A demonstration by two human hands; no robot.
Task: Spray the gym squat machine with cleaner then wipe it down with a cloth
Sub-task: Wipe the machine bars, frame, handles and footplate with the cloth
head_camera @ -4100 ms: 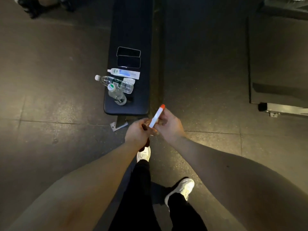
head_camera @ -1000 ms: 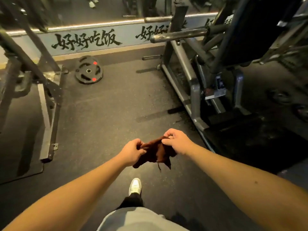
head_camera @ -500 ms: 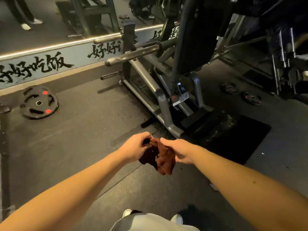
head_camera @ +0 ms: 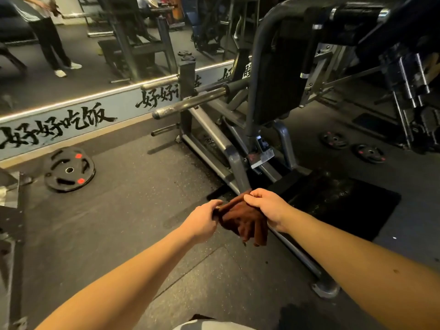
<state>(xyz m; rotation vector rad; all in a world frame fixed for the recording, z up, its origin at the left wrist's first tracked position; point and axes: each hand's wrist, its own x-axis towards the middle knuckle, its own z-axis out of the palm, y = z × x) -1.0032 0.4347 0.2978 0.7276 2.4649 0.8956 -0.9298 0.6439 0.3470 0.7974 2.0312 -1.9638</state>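
Between both hands, mid-frame: brown cloth (head_camera: 245, 221), bunched. Left hand (head_camera: 202, 222) pinches its left edge, right hand (head_camera: 269, 208) grips the top. Squat machine (head_camera: 273, 91) just beyond; its base rail runs behind the cloth. Weight plate (head_camera: 69, 170) flat on the floor at left; two smaller plates (head_camera: 333, 139) at right, past the black mat (head_camera: 345, 201).

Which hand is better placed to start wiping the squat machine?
Right, probably: the right hand grips the cloth on the side nearest the squat machine; the left hand pinches its far edge.
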